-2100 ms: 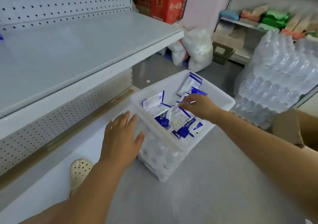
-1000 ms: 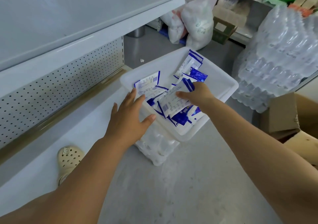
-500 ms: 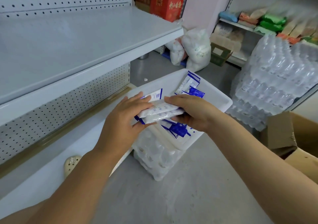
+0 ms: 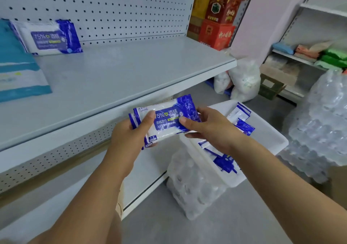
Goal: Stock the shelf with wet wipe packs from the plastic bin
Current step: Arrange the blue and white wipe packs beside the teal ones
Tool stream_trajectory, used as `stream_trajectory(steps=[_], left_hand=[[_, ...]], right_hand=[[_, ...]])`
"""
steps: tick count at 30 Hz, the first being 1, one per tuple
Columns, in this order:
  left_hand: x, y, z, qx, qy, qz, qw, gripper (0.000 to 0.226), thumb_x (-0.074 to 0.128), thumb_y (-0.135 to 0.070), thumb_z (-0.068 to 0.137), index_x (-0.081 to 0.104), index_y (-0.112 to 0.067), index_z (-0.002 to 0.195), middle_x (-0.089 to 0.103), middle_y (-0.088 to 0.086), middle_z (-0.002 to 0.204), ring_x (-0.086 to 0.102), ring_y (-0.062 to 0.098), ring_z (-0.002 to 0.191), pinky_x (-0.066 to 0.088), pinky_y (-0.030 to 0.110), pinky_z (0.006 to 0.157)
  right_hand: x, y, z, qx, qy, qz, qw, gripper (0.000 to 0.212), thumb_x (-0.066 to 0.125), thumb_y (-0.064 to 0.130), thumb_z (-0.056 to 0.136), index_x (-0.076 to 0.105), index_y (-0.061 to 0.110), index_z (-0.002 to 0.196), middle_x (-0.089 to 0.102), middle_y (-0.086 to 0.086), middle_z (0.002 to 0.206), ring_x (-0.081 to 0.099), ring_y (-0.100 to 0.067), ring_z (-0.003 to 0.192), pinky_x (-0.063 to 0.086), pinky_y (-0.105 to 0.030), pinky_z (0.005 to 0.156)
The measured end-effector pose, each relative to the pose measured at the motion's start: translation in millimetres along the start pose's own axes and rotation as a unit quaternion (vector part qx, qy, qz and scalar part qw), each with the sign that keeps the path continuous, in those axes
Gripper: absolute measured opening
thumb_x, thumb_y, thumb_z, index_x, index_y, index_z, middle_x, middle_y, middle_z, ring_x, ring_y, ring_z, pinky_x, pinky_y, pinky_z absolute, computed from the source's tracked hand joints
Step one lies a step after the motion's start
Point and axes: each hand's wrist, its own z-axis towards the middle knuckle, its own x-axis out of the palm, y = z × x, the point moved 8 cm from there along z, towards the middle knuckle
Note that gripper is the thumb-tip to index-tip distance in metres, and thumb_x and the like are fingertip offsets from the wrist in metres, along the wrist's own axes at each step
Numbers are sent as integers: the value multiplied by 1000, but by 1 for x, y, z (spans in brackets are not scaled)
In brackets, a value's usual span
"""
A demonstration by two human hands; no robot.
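Left hand [image 4: 129, 135] and right hand [image 4: 210, 129] pinched fanned blue-and-white plastic wet wipe packs [image 4: 169, 120] near the front edge of the grey metal shelf [image 4: 131, 71]; the loose lower ones might slip.

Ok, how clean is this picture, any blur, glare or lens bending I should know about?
Head view: soft, even light, no hard shadows; print on the wipe pack reads clearly except under the left hand and right hand; the shelf edge bows slightly from the wide lens; goods on the far rack are smeared; the wrapped bottles show pale glare.
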Motion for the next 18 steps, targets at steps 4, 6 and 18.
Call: stream_trajectory(steps=[4, 6, 18], left_hand=[[-17, -10, -1, -13, -49, -60, 997, 44, 69, -55, 84, 70, -20, 110, 79, 1, 90, 78, 18, 77, 63, 34, 63], [-26, -20, -4, 0, -70, -73, 995, 51, 73, -57, 78, 70, -20, 113, 79, 0, 93, 78, 18, 79, 63, 37, 65], [-127, -121, 12, 144, -180, -27, 973, 13, 72, -37, 91, 72, -26, 85, 77, -8, 74, 74, 9, 63, 58, 24, 49]], right_hand=[[17, 16, 15, -52, -19, 23, 998, 32, 74, 23, 91, 68, 7, 117, 77, -7, 108, 74, -24, 98, 61, -34, 85], [26, 23, 17, -64, -18, 45, 997, 27, 70, 22, 94, 68, 6, 117, 77, -8, 108, 74, -25, 99, 61, -32, 83], [113, 100, 83, -90, 74, 145, 983, 45, 82, 24, 75, 70, 12, 116, 78, -8, 108, 74, -23, 101, 60, -35, 86]])
